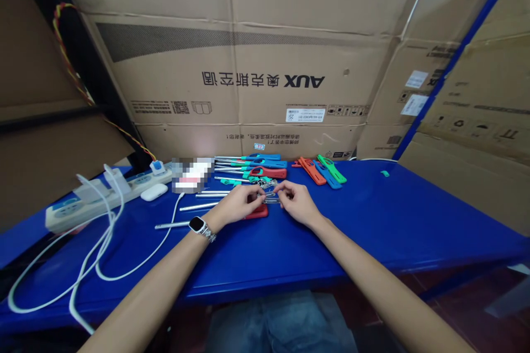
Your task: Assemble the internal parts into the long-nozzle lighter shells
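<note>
My left hand is closed in a pinch above the blue table, just over a lighter with a red handle. Facing it from the right, my right hand is pinched too. Thin, shiny, clear-looking pieces show between the fingertips; they are too small to name, and which hand grips which is unclear. Silver lighter tubes stick out left of my left hand. Behind the hands lie small clear and metallic parts and several long-nosed lighters with blue, red and green handles.
Orange, blue and green handle shells lie at the back right, near a small green piece. White cables, a power strip and a white case occupy the left. Cardboard walls off the back.
</note>
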A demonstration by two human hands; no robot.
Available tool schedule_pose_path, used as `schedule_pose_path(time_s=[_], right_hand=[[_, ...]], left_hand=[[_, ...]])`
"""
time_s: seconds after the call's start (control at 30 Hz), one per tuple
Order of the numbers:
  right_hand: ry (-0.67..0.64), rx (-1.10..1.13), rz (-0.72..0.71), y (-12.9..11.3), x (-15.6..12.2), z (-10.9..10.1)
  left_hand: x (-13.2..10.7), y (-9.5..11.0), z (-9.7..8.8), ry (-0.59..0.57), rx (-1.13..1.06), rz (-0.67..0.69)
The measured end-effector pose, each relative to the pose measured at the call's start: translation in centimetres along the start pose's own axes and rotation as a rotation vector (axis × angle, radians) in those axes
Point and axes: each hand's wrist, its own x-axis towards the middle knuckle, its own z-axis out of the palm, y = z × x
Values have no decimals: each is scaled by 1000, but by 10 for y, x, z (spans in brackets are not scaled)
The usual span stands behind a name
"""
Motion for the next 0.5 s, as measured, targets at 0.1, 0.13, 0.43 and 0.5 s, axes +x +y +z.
schedule_pose_path(time_s=[0.1,0.13,0.43,0.5], right_hand=[[9,-24,-1,-1,0,-1],[12,-28,0,-1,0,-1],[-4,-38,13,-3,0,-1],[-4,-37,9,-3,0,-1]], left_hand=[[0,1,0,-4,3,4],[0,1,-1,-3,3,6],[0,2,-1,-5,-7,-6],[0,2,-1,-3,-8,-5]])
